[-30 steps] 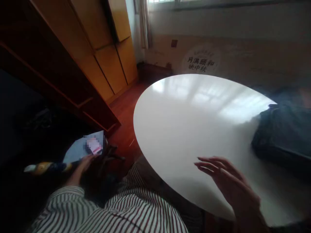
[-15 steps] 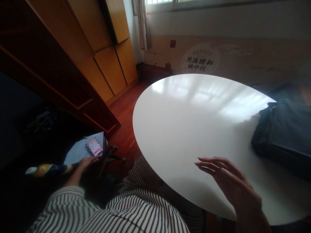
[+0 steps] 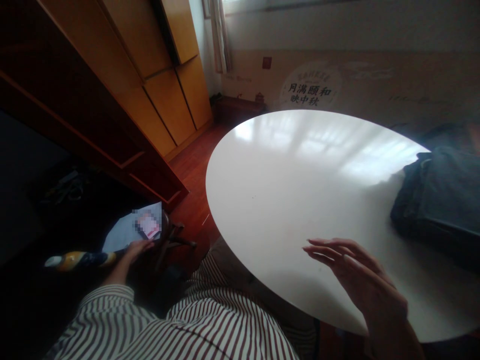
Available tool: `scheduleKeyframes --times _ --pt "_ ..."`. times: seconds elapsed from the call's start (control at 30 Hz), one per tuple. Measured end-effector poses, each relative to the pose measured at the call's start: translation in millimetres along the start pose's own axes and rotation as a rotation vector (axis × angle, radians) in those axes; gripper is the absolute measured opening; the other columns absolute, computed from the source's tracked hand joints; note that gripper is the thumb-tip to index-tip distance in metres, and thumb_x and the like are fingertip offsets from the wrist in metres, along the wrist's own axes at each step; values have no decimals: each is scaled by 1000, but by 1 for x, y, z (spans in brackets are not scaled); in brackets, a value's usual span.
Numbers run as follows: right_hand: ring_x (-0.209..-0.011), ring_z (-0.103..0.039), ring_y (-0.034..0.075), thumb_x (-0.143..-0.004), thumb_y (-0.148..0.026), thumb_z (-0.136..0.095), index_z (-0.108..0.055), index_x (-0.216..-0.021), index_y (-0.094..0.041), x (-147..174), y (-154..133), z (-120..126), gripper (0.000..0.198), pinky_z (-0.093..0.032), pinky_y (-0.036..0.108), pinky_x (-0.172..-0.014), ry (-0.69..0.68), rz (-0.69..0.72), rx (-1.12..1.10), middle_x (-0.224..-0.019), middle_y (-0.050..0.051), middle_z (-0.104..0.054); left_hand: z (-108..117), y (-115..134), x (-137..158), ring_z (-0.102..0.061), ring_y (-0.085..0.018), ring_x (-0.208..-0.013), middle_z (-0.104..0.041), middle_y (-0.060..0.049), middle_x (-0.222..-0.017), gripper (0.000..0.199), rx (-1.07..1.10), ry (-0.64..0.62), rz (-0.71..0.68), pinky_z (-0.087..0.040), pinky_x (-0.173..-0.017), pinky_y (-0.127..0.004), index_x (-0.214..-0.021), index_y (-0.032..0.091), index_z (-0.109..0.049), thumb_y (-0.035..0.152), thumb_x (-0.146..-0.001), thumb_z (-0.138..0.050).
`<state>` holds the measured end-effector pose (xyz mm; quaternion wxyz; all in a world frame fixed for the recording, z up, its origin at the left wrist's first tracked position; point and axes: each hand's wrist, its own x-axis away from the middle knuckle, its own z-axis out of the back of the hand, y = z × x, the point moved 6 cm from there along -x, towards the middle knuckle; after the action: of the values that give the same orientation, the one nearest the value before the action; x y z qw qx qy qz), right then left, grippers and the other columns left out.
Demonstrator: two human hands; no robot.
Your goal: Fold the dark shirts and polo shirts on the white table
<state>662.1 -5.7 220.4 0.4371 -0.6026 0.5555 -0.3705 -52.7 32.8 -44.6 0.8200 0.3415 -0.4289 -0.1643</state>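
My right hand (image 3: 354,272) is above the near part of the white table (image 3: 270,220). Its fingers stretch out to the left with nothing in them; I cannot tell whether it touches the tabletop. Down at the left, my left hand (image 3: 138,248) reaches beside a dark wooden stool (image 3: 165,235), fingers extended and dimly lit. Just beyond those fingertips, a small pinkish, partly pixelated item (image 3: 152,230) rests on a white sheet (image 3: 120,231). A bottle (image 3: 71,261) with a white cap, yellow contents and a dark label shows beside my left forearm.
At the table's right end sits a dark fabric bag (image 3: 442,195). Yellow-brown cabinets (image 3: 168,105) line the back left, behind a dark red wooden door or panel (image 3: 123,145). Reddish floor (image 3: 195,180) shows between them and the table. A printed banner (image 3: 356,82) covers the far wall.
The view has shifted slightly, so the table edge and wall sit a little higher. Both hands keep almost the same pose, and nothing has been picked up or put down.
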Motion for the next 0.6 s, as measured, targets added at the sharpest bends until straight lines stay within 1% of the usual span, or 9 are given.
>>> scheduleKeyframes --times 0.2,0.33,0.6 --pt "-106 -68 32 -94 -28 -51 -69 -113 -25 0 4 3 27 -53 49 -95 9 -6 -1 -116 12 -71 -1 3 4 -74 -21 -74 -73 -12 -76 18 -17 -26 13 -61 -81 -29 -75 6 -69 11 -67 -83" --pt "-106 -68 31 -94 -29 -51 -69 -113 -25 0 5 3 26 -53 49 -96 9 -6 -4 -117 11 -71 -2 4 6 -74 -20 -73 -73 -11 -76 16 -15 -28 8 -61 -82 -28 -77 7 -68 11 -69 -82" --pt "-103 -70 32 -92 -31 -55 -70 -111 -26 -2 5 1 25 -54 51 -94 27 -6 14 -114 10 -73 -6 9 16 -73 -18 -73 -72 -12 -75 15 -75 -15 -1 -59 -83 -26 -70 7 -67 14 -72 -80"
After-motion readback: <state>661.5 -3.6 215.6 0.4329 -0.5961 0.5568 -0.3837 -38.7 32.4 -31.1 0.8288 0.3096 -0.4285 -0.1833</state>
